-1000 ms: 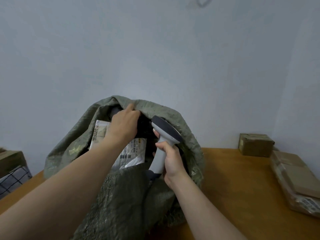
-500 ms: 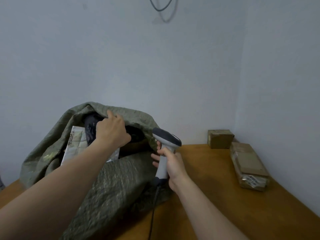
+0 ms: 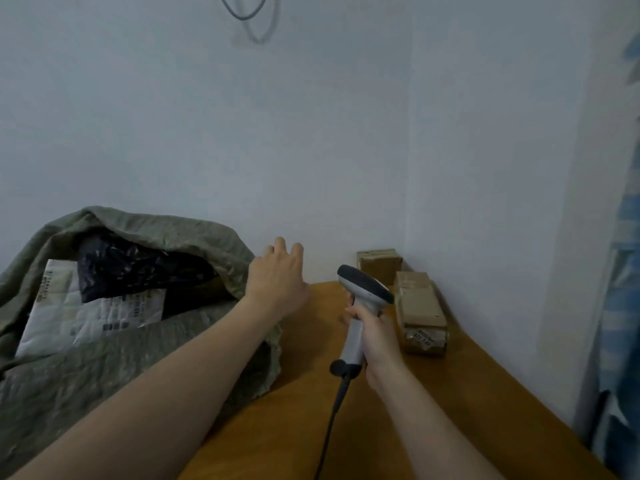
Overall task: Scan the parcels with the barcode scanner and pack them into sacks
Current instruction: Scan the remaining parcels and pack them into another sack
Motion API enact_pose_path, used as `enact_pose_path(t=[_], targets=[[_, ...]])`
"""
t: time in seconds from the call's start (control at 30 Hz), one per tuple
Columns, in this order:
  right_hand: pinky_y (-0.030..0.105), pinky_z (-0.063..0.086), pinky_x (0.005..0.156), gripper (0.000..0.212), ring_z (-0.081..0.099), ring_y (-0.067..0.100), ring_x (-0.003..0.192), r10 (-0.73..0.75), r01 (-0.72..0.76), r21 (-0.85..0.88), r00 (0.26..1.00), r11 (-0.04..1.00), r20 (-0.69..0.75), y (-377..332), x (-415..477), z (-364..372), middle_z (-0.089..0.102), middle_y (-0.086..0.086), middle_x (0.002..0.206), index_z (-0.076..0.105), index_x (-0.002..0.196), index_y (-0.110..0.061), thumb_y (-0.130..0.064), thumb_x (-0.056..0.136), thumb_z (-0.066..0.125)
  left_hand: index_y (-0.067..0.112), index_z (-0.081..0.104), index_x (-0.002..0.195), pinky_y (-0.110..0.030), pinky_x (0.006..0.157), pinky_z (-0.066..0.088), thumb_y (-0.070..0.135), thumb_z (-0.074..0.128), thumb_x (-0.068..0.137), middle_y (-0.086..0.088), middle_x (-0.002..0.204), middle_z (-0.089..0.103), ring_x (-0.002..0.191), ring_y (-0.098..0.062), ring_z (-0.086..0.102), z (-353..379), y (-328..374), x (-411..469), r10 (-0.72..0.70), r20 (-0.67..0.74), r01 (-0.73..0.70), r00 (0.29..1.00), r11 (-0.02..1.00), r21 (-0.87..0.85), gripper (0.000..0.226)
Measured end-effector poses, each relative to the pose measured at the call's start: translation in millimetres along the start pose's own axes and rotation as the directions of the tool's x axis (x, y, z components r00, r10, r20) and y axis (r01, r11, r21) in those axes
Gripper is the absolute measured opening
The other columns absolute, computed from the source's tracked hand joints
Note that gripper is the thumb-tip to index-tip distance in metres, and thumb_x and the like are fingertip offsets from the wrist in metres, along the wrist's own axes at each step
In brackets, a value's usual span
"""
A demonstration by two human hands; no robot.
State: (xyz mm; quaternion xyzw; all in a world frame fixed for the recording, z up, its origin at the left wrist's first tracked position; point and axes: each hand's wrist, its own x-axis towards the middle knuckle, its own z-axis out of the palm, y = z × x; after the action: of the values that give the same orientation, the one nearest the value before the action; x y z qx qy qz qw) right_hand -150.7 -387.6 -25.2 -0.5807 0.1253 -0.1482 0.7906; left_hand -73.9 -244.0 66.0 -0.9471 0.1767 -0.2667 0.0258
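Observation:
A grey-green woven sack (image 3: 104, 368) lies on the wooden table (image 3: 433, 410) at the left, its mouth open toward me. Inside it I see a white parcel with printed labels (image 3: 86, 317) and a black plastic parcel (image 3: 131, 268). My left hand (image 3: 277, 278) hovers empty, fingers straight, just right of the sack's mouth, above the table. My right hand (image 3: 372, 330) grips the handle of the grey barcode scanner (image 3: 360, 306), whose dark head points away from me. Two cardboard parcels sit by the right wall: a long one (image 3: 420, 317) and a small box (image 3: 379, 265) behind it.
The scanner's black cable (image 3: 332, 420) runs down across the table toward me. A wall corner closes off the table at the back right. Blue fabric (image 3: 623, 306) hangs at the far right edge. A cable loop (image 3: 249, 15) hangs on the wall above.
My left hand has come out of the sack, let go of the parcel and moved right over the table. My view turned right; the scanner hand shifted toward the cardboard parcels.

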Motion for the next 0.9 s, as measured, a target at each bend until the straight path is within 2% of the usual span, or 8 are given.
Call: enact_pose_path(t=[0.1,0.2,0.37,0.47,0.53,0.6,0.8,0.9], targets=[[0.053,0.050,0.100,0.013,0.064,0.030,0.107,-0.034,0.032,-0.019,0.995,0.999,-0.089,-4,7,-32,0.064,0.007,0.106,0.067,0.103,-0.019,-0.018,0.090,0.070,0.019,0.040,0.119,-0.037,0.077,0.050,0.037,0.061,0.090,-0.007,0.119,0.046,0.104,-0.027,0.053,18,34,7,0.053,0.037,-0.050,0.998,0.997,-0.061,0.040],[0.044,0.050,0.083,0.013,0.060,0.027,0.096,-0.047,0.040,-0.052,0.988,0.998,-0.150,-8,15,-61,0.060,0.009,0.102,0.063,0.103,-0.019,-0.020,0.091,0.069,0.020,0.040,0.122,-0.037,0.077,0.052,0.038,0.062,0.087,-0.007,0.118,0.048,0.102,-0.026,0.054,39,64,15,0.107,0.070,-0.099,0.992,0.989,-0.112,0.045],[0.038,0.047,0.076,0.011,0.059,0.024,0.089,-0.073,0.061,-0.058,0.970,0.996,-0.230,-10,38,-104,0.061,0.009,0.099,0.059,0.091,-0.022,-0.015,0.092,0.067,0.022,0.039,0.140,-0.039,0.084,0.053,0.043,0.064,0.087,-0.008,0.132,0.049,0.115,-0.029,0.056,75,110,27,0.194,0.147,-0.162,0.970,0.965,-0.206,0.063],[0.040,0.050,0.079,0.009,0.062,0.028,0.093,-0.058,0.036,-0.085,0.963,0.996,-0.262,-5,56,-123,0.064,0.013,0.105,0.061,0.101,-0.018,-0.019,0.094,0.066,0.024,0.033,0.149,-0.042,0.092,0.052,0.046,0.064,0.088,-0.009,0.140,0.047,0.125,-0.031,0.053,97,134,32,0.226,0.196,-0.177,0.954,0.955,-0.238,0.072],[0.042,0.053,0.083,0.023,0.064,0.030,0.098,-0.042,0.018,-0.091,0.962,0.996,-0.270,0,70,-134,0.066,0.014,0.109,0.063,0.114,-0.015,-0.023,0.093,0.067,0.025,0.030,0.153,-0.043,0.096,0.052,0.049,0.064,0.090,-0.010,0.142,0.046,0.129,-0.031,0.050,112,147,34,0.240,0.234,-0.175,0.942,0.947,-0.270,0.076],[0.041,0.054,0.080,0.032,0.065,0.030,0.098,-0.035,0.009,-0.092,0.957,0.996,-0.287,5,83,-144,0.067,0.014,0.110,0.062,0.122,-0.011,-0.022,0.092,0.067,0.027,0.026,0.155,-0.044,0.098,0.052,0.050,0.063,0.091,-0.011,0.144,0.045,0.130,-0.031,0.049,128,157,37,0.257,0.266,-0.174,0.929,0.938,-0.299,0.078],[0.031,0.045,0.061,0.038,0.061,0.024,0.086,0.039,-0.041,-0.001,0.957,0.999,-0.289,21,107,-169,0.062,0.010,0.102,0.056,0.127,-0.007,-0.017,0.092,0.068,0.042,0.006,0.160,-0.044,0.102,0.050,0.045,0.067,0.090,-0.008,0.145,0.044,0.130,-0.030,0.047,170,178,42,0.334,0.361,-0.158,0.871,0.885,-0.438,0.093],[0.032,0.048,0.063,0.039,0.064,0.028,0.088,0.090,-0.076,0.061,0.957,0.995,-0.276,35,114,-172,0.067,0.014,0.103,0.060,0.125,-0.007,-0.019,0.089,0.070,0.039,0.005,0.162,-0.040,0.106,0.047,0.041,0.070,0.087,-0.005,0.147,0.047,0.131,-0.027,0.047,186,182,43,0.344,0.362,-0.103,0.866,0.832,-0.545,0.100]])
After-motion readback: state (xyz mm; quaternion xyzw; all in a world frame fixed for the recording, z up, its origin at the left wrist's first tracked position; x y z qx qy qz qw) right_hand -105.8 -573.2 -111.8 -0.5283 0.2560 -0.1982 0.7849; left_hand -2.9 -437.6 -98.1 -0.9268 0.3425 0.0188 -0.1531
